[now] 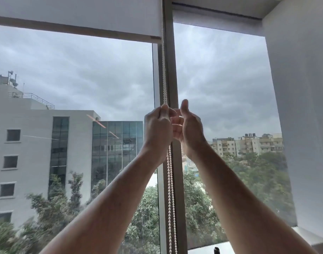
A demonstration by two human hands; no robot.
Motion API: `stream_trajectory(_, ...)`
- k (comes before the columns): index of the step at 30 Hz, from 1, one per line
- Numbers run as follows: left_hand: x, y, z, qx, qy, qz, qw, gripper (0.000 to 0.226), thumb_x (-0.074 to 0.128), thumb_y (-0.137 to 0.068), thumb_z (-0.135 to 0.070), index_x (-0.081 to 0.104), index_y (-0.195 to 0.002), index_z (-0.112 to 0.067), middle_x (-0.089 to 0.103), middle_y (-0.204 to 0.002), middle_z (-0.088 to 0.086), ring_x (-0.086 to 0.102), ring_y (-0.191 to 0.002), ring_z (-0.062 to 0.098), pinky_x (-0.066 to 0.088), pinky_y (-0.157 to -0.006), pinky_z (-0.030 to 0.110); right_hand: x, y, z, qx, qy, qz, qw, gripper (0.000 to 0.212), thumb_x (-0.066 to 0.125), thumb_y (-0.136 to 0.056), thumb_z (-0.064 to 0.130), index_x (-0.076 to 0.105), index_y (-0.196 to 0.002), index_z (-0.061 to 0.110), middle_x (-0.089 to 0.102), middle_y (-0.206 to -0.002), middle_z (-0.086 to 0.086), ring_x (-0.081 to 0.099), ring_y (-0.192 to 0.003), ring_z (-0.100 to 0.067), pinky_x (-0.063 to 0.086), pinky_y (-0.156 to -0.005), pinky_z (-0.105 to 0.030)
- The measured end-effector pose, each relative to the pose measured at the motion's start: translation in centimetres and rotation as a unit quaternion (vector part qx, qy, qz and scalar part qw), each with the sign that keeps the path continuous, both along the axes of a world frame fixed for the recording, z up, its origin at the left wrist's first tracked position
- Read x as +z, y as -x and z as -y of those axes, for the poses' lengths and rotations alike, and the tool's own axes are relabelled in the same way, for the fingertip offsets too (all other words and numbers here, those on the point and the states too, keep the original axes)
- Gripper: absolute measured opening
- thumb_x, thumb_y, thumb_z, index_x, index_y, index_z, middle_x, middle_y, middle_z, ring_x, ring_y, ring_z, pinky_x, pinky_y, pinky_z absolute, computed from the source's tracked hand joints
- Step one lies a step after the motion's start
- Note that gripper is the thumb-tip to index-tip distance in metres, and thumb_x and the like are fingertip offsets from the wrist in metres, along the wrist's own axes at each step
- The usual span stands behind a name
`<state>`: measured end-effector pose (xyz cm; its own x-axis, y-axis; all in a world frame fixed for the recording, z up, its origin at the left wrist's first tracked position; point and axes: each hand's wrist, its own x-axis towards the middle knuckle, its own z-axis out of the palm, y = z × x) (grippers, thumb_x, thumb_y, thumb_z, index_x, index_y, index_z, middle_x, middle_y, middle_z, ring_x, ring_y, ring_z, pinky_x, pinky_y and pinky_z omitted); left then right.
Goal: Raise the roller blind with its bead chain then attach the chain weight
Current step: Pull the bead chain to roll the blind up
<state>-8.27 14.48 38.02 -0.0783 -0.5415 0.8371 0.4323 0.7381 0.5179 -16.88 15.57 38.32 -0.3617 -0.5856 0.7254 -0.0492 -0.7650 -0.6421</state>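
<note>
A white roller blind (pixel 80 13) is rolled up near the top of the left window pane, its bottom bar (pixel 84 30) high on the glass. The white bead chain (pixel 164 74) hangs in two strands along the grey centre frame (pixel 170 70). My left hand (pixel 158 129) is closed around the chain at mid height, thumb on top. My right hand (pixel 189 129) is beside it, thumb up and fingers curled; whether it grips the chain is hidden by the left hand. Below the hands the chain (pixel 170 198) drops out of view. No chain weight is visible.
A second blind (pixel 217 21) is raised over the right pane. A white wall (pixel 303 107) stands at the right, with a sill corner (pixel 310 237) below it. A small dark object (pixel 216 251) sits at the bottom edge. Buildings and trees lie outside.
</note>
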Motion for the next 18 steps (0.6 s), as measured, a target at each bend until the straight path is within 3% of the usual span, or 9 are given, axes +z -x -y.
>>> stream_trajectory(3, -2.1, 0.1, 0.7, 0.015, 0.008, 0.0, 1.0, 0.045, 0.04, -0.104, -0.017, 0.061, -0.064, -0.021, 0.046, -0.041, -0.013, 0.038, -0.038, 0.005, 0.03, -0.046, 0.028, 2.3, -0.9, 0.0, 0.008, -0.019, -0.005, 1.0, 0.043, 0.051, -0.099, 0.047, 0.066, -0.098, 0.007, 0.068, -0.08, -0.009, 0.071, -0.062, -0.014, 0.054, -0.053, -0.025)
stream_trajectory(7, -4.8, 0.1, 1.3, 0.04, 0.006, 0.014, 0.999, 0.044, 0.043, -0.103, -0.021, 0.067, -0.067, -0.03, 0.041, -0.046, -0.01, 0.03, -0.046, 0.017, 0.029, -0.051, 0.042, 5.1, -2.2, -0.1, 0.069, -0.028, 0.007, 0.997, 0.041, 0.045, -0.103, 0.044, 0.061, -0.095, 0.007, 0.065, -0.073, -0.009, 0.069, -0.057, -0.02, 0.053, -0.05, -0.028)
stream_trajectory(11, -5.8, 0.2, 1.4, 0.048, 0.012, 0.008, 0.999, 0.045, 0.043, -0.104, -0.021, 0.064, -0.065, -0.03, 0.038, -0.044, -0.008, 0.029, -0.043, 0.016, 0.026, -0.045, 0.041, 6.7, -4.0, 0.3, 0.074, 0.014, 0.034, 0.997, 0.032, 0.036, -0.106, 0.029, 0.059, -0.091, 0.013, 0.04, -0.055, 0.005, 0.032, -0.038, -0.007, 0.024, -0.034, -0.019)
stream_trajectory(14, -6.1, 0.3, 1.8, 0.068, 0.025, 0.002, 0.997, 0.049, 0.042, -0.103, -0.018, 0.056, -0.057, -0.028, 0.038, -0.048, -0.002, 0.029, -0.048, 0.019, 0.026, -0.044, 0.046, 6.4, -5.3, 0.7, 0.021, 0.063, 0.058, 0.996, 0.037, 0.028, -0.09, -0.001, 0.055, -0.074, 0.018, 0.034, -0.047, 0.007, 0.024, -0.034, -0.007, 0.017, -0.036, -0.015)
stream_trajectory(18, -7.1, -0.3, 2.8, 0.014, 0.021, 0.038, 0.999, 0.041, 0.044, -0.097, -0.025, 0.046, -0.056, -0.022, 0.035, -0.049, -0.005, 0.027, -0.048, 0.016, 0.022, -0.047, 0.039, 4.5, -5.4, 0.9, -0.049, 0.103, 0.013, 0.993, 0.038, 0.028, -0.071, 0.0, 0.057, -0.066, 0.024, 0.038, -0.043, 0.011, 0.028, -0.034, -0.009, 0.023, -0.04, -0.018)
